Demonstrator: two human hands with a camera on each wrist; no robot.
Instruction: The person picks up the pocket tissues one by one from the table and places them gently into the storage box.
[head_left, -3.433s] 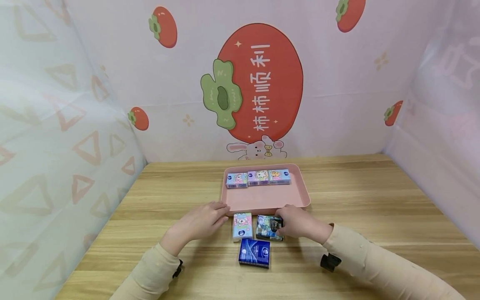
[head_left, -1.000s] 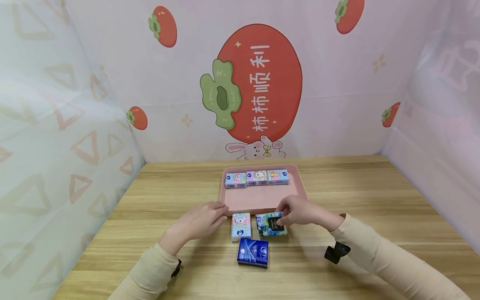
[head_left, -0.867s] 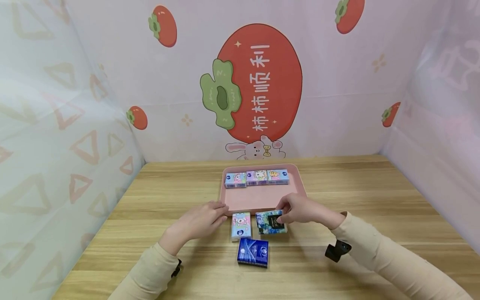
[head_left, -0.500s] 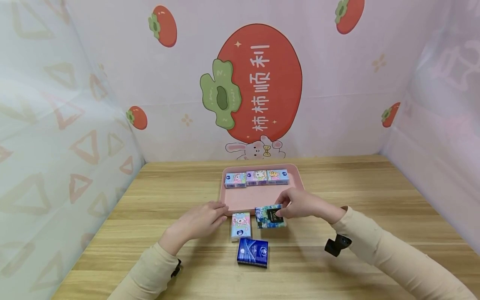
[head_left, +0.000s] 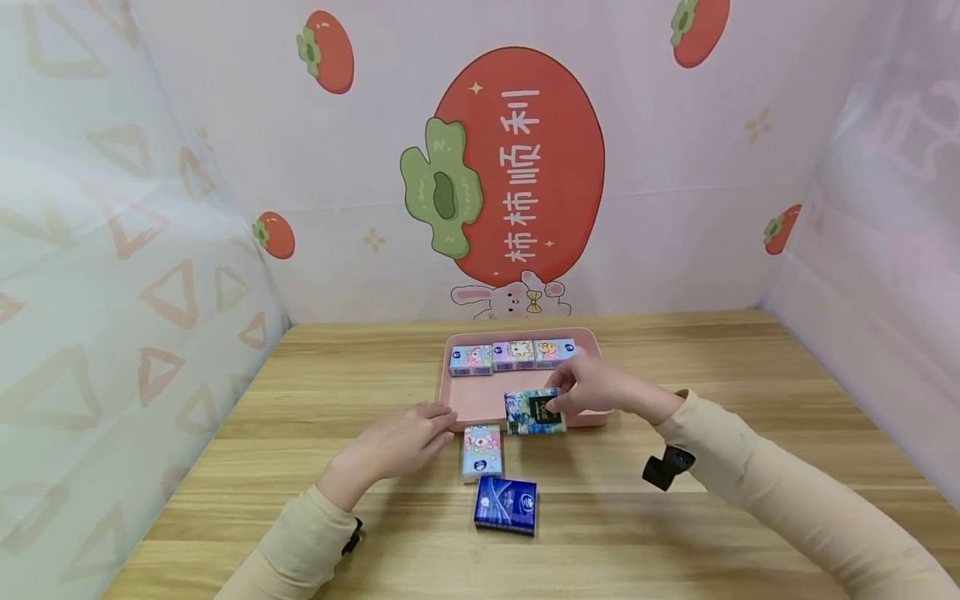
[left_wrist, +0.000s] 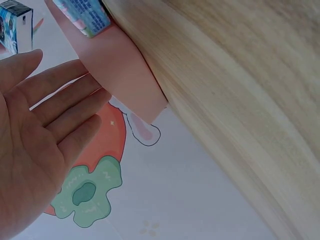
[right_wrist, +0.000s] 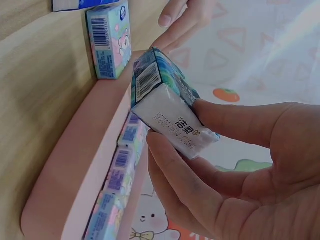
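Between thumb and fingers, my right hand pinches a blue-green tissue pack with a black label. In the head view the pack overlaps the near rim of the pink tray; the right wrist view shows its white end facing the camera. My left hand lies with straight fingers at the tray's near left corner, and the left wrist view shows its palm. Three pastel cartoon tissue packs sit in a row along the tray's far side.
On the wooden table, a pastel tissue pack lies just before the tray's near edge. A dark blue tissue pack lies nearer to me, close against it. Printed cloth walls stand behind and at both sides.
My right hand has taken up the blue-green tissue pack from the table and moved it up and forward to the tray's near rim. My left hand has stayed in place.
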